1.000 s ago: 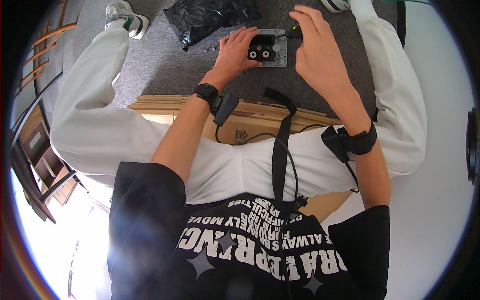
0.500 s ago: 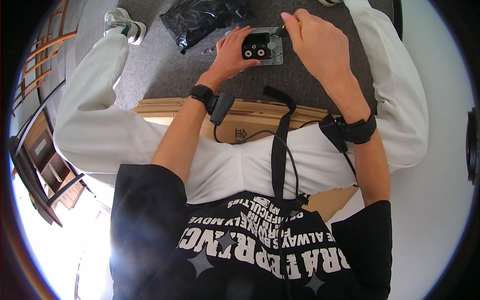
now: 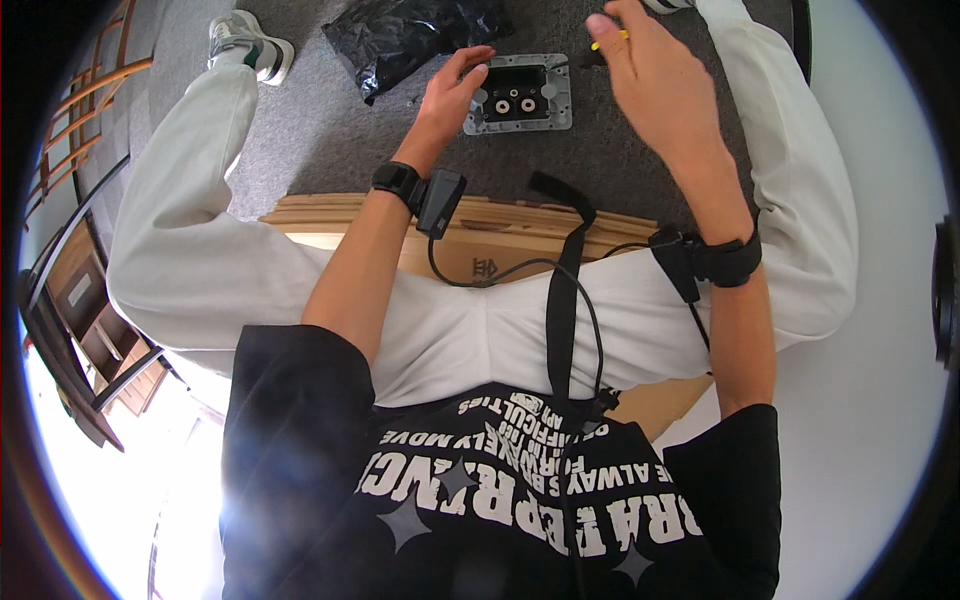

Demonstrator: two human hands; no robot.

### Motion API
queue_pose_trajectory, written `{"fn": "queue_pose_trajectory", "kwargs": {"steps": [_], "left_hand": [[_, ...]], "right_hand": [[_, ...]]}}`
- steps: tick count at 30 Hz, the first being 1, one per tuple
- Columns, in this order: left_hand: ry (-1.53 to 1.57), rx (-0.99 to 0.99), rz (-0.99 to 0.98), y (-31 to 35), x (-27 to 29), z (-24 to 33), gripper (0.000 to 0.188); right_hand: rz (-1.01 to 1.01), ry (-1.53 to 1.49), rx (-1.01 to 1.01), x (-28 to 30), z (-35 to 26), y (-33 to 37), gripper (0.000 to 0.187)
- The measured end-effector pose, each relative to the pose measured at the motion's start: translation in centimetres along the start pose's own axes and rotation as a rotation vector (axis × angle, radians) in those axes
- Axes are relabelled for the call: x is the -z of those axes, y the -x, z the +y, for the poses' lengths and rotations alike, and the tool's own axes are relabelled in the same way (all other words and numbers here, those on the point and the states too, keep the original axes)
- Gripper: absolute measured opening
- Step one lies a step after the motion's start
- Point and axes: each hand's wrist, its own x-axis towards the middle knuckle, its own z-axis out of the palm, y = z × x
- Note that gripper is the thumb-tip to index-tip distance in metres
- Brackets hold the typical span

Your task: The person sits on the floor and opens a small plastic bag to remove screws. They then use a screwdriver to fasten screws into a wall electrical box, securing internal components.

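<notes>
On the dark grey carpet lies a flat grey rectangular housing (image 3: pixel 548 124) with a black recessed middle and two pale round rings in it. My left hand (image 3: pixel 450 100) is at its upper left corner, thumb and fingers apart and holding nothing; I cannot tell if the fingertips touch the edge. Right of the housing, my right hand (image 3: pixel 665 95) is closed around a slim yellow-and-black tool (image 3: pixel 612 40), mostly hidden by the fingers. The tool's dark end points left toward the housing, apart from it.
A crumpled black plastic bag (image 3: pixel 405 45) lies left of and beyond the housing. Flattened cardboard (image 3: pixel 400 215) lies between my legs, with a black strap (image 3: pixel 562 300) and cables over it. A white wall (image 3: pixel 890 200) rises at the right; wooden furniture (image 3: pixel 95 290) stands at the left.
My left hand has drawn back from across the housing to its upper left corner, uncovering its left side. My right hand has moved right with the tool, away from the housing.
</notes>
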Motion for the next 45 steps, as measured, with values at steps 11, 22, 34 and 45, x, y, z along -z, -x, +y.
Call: {"fn": "queue_pose_trajectory", "kwargs": {"steps": [11,22,34,45], "left_hand": [[-0.106,0.006,0.007,-0.1,0.0,-0.5,0.039],[-0.168,0.071,-0.037,-0.1,0.3,-0.3,0.045],[-0.184,-0.073,0.011,-0.1,0.0,-0.6,0.044],[-0.222,-0.084,-0.002,-0.3,-0.2,-0.5,0.048]], "right_hand": [[-0.09,-0.026,0.19,1.0,0.6,-0.4,0.018],[-0.235,0.506,-0.173,0.3,-0.1,-0.7,0.028],[-0.182,-0.005,-0.045,0.3,-0.6,-0.1,0.035],[0.063,0.121,0.128,-0.5,-0.1,0.0,0.03]]}}
